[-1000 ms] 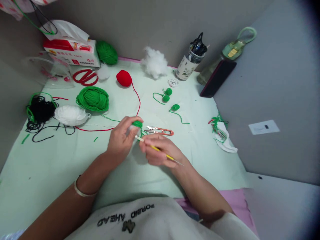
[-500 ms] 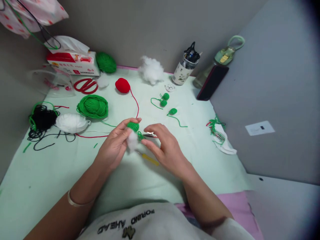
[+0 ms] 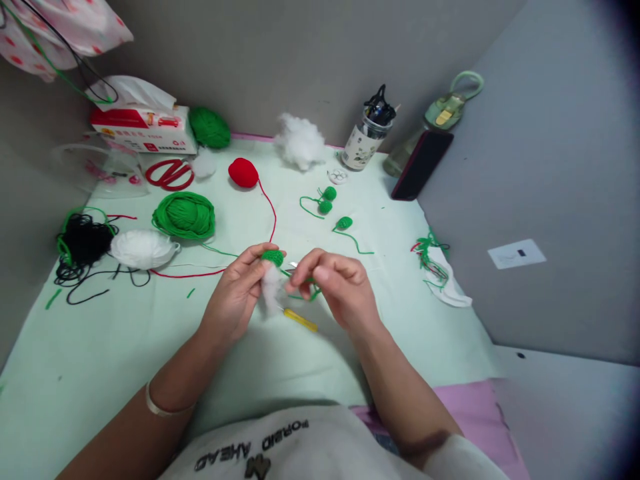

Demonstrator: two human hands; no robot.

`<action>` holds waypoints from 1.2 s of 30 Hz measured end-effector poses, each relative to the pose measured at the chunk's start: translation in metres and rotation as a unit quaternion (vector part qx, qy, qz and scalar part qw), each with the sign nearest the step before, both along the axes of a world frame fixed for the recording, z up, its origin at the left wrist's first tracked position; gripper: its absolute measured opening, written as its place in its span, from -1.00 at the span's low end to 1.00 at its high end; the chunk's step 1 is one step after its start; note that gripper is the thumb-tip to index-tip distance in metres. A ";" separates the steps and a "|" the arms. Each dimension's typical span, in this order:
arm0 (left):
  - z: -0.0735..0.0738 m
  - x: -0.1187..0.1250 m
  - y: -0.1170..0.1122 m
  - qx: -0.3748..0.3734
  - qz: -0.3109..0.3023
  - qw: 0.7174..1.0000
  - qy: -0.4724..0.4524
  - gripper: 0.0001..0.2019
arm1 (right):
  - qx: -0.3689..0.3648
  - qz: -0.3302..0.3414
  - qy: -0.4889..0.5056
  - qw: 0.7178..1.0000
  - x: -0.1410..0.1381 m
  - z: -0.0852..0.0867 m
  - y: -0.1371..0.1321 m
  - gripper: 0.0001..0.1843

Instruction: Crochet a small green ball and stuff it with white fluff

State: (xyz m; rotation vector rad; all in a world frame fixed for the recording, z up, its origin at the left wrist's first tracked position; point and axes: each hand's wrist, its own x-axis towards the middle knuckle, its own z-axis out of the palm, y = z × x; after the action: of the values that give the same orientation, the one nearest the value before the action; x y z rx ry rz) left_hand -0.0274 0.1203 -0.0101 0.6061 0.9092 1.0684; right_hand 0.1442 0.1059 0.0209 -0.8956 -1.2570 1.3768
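Observation:
My left hand [image 3: 235, 290] is closed round a small green crocheted piece [image 3: 273, 257], thumb and fingers pinching it. A tuft of white stuffing [image 3: 273, 288] hangs below the piece, against the fingertips. Just to the right, my right hand [image 3: 337, 283] has its fingers curled together on a strand of green yarn [image 3: 315, 293], part of which shows beneath them. A shiny metal blade [image 3: 293, 267] lies partly hidden behind my right hand. On the cloth below both hands rests a crochet hook with a yellow handle [image 3: 300, 320].
Green yarn [image 3: 184, 215], white yarn [image 3: 143, 248], black yarn [image 3: 86, 237] and a red ball [image 3: 243, 173] lie left. Red-handled scissors [image 3: 170, 175] are behind. Small green crocheted balls [image 3: 325, 207], stuffing [image 3: 301, 142], a pen jar [image 3: 363, 143] and a phone [image 3: 423, 165] stand or lie beyond.
My right hand has curled its fingers and drawn slightly right with the green yarn. The green piece and stuffing have shifted a little right in my left hand.

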 end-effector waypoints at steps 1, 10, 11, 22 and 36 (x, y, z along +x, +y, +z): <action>0.001 0.001 -0.001 0.002 0.001 1.000 0.004 -0.81 | -0.036 -0.012 0.020 0.999 0.001 -0.001 0.002 -0.61; -0.002 0.011 -0.007 0.026 0.016 0.999 0.017 -0.84 | -0.048 0.015 -0.248 0.967 -0.004 -0.004 0.002 -0.62; -0.001 0.012 -0.008 0.025 0.014 0.999 0.020 -0.84 | -0.049 0.006 -0.246 0.968 -0.005 -0.005 0.001 -0.59; -0.008 0.004 -0.009 0.125 -0.021 0.990 0.056 -0.77 | -0.031 -0.036 -0.260 0.964 -0.003 0.002 -0.002 -0.67; -0.010 0.015 -0.011 0.140 0.060 0.982 0.116 -0.87 | 0.034 -0.008 -0.303 0.952 -0.012 0.002 -0.009 -0.74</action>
State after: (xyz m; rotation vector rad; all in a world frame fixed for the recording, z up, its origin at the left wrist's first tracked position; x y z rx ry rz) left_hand -0.0125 0.1098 -0.0205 0.9325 1.0150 1.2649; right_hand 0.1318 0.0965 0.0225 -1.3371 -1.7359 1.0648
